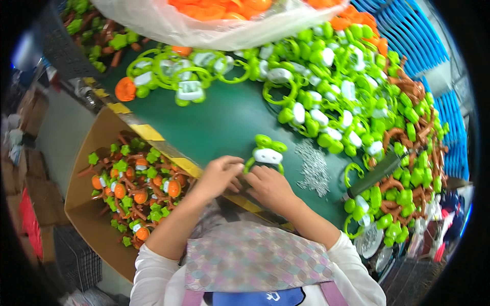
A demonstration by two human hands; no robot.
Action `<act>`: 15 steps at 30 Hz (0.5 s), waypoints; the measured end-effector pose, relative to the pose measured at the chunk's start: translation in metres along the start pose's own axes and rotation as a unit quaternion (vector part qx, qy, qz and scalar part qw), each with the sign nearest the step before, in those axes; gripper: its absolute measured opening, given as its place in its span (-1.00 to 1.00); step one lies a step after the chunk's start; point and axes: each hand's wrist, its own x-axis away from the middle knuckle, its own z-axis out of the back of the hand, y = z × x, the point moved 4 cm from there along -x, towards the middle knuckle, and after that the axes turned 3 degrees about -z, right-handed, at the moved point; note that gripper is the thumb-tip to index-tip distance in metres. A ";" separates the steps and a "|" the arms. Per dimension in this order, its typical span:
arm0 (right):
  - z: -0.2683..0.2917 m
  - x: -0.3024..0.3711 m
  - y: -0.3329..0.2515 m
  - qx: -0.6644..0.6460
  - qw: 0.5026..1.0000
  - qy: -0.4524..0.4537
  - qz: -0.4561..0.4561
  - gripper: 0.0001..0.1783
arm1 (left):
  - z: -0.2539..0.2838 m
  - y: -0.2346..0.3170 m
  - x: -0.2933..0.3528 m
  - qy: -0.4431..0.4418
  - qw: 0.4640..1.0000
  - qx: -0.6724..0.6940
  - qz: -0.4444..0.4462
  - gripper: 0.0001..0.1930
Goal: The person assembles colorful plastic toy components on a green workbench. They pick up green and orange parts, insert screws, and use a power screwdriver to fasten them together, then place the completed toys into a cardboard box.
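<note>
Both my hands work close together at the near edge of the green tabletop. A bright green plastic ring piece with rounded lobes and a white block lies just beyond my fingers. Curled over the near side of its ring, my right hand holds that piece. My left hand is closed beside it, fingertips bent toward the right hand. Whatever its fingers pinch is too small or hidden to make out. A pile of small silvery screws lies right of the ring piece.
Many green-and-white ring pieces are heaped at the far right, with brown parts beyond. A dark electric screwdriver lies to the right. A cardboard box of orange, brown and green toys stands left. A plastic bag holds orange parts.
</note>
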 end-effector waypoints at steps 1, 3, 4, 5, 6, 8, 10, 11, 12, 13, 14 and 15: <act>-0.007 0.001 0.007 -0.020 0.999 -0.007 -0.038 -0.62 | -0.001 0.001 -0.002 0.001 1.000 -0.025 -0.008 -0.60; -0.003 0.002 0.008 -0.048 0.997 -0.002 -0.056 -0.61 | -0.004 0.001 -0.005 -0.032 0.996 -0.087 -0.014 -0.66; 0.003 0.001 0.007 -0.057 0.996 -0.002 -0.068 -0.60 | -0.005 0.006 -0.005 -0.031 0.995 -0.094 -0.024 -0.68; 0.010 -0.003 0.005 -0.097 0.992 0.033 -0.068 -0.61 | -0.002 0.013 -0.003 -0.016 0.994 -0.106 -0.031 -0.67; 0.016 -0.005 0.005 -0.138 0.985 0.068 -0.070 -0.61 | 0.000 0.016 -0.002 -0.004 0.992 -0.120 -0.039 -0.66; 0.028 -0.011 -0.002 -0.192 0.968 0.139 -0.088 -0.63 | 0.008 0.004 -0.006 -0.004 0.996 -0.020 -0.087 -0.57; 0.029 -0.014 0.001 -0.156 0.968 0.173 -0.090 -0.64 | 0.014 0.019 -0.004 -0.061 0.995 -0.012 -0.076 -0.61; 0.026 -0.017 0.002 -0.131 0.977 0.144 -0.085 -0.64 | 0.029 0.038 -0.003 0.028 0.979 -0.123 -0.162 -0.66; 0.024 -0.018 0.004 -0.105 0.984 0.115 -0.081 -0.63 | 0.046 0.056 -0.004 0.116 0.936 -0.230 -0.241 -0.71; 0.022 -0.017 0.005 -0.077 0.990 0.086 -0.081 -0.62 | 0.073 0.075 -0.008 0.205 0.898 -0.242 -0.305 -0.74; 0.019 -0.016 0.004 -0.065 0.993 0.094 -0.040 -0.62 | 0.106 0.098 -0.014 0.290 0.848 -0.254 -0.364 -0.78; 0.016 -0.017 0.004 -0.066 0.994 0.080 -0.026 -0.59 | 0.143 0.111 -0.026 0.337 0.846 -0.183 -0.371 -0.78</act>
